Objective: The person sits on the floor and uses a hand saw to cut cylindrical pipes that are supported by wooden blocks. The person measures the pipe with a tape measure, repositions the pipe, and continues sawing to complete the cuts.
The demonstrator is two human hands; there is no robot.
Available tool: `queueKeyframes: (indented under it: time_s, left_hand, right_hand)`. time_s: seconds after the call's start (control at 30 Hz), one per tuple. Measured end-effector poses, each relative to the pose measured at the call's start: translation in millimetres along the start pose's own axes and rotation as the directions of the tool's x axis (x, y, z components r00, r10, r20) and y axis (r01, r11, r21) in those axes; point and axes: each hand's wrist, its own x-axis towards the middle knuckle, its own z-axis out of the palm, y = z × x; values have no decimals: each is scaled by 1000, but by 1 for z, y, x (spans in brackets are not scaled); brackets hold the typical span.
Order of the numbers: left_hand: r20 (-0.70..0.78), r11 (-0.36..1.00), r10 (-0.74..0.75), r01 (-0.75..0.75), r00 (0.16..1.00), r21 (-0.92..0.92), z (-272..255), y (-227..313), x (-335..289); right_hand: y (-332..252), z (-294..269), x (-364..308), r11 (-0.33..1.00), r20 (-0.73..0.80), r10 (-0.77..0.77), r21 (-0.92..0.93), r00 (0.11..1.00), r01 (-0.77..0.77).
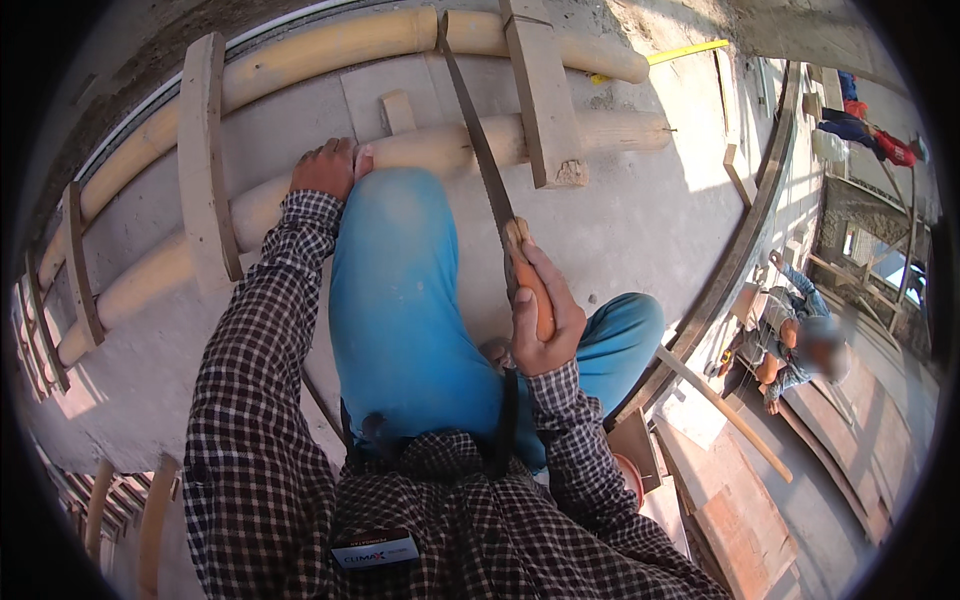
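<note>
Gripping dark-bladed, orange-handled saw (485,158): R hand (563,320); L hand (324,170) on tan pole (430,149), grip unclear.

Holding handsaw (478,130) by orange handle (537,298) in right grip (550,328), aimed away over near pole (425,150) toward far pole (330,54) (can't tell if touching either). Resting left grip (326,168) on near pole, just beside blue-trousered knee (395,205). Seeing wooden crosspiece (545,100) over both poles, plus yellow strip (690,52) beyond and co-worker (788,330) at far right.

Orange handle (537,298), dark grey blade (476,128), tan poles (425,149); dark shirt (255,400) with white checks, blue trousers (398,270), grey floor (625,225), yellow strip (690,51).
</note>
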Motion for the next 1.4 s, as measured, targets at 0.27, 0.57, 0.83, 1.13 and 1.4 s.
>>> queueKeyframes:
  time_s: [0.27,0.57,0.83,1.13,1.4]
  left_hand:
    - [-86,1000,-17,15,996,-15,0,-14,10]
    - [-5,999,-36,36,999,-1,-14,0,10]
    - [-108,999,38,-33,993,43,-5,4,-2]
    - [-57,1000,-22,21,998,-10,-2,-11,0]
    - [-106,1000,30,-30,994,-6,-3,-2,11]
  right_hand:
    - [-9,0,11,995,31,-88,-48,996,89]
    - [-1,41,92,997,-10,-47,61,999,47]
    - [-8,-27,-33,997,24,66,33,998,-67]
    - [-1,-3,13,998,19,-69,-5,997,69]
    - [15,39,85,991,-92,-109,69,990,115]
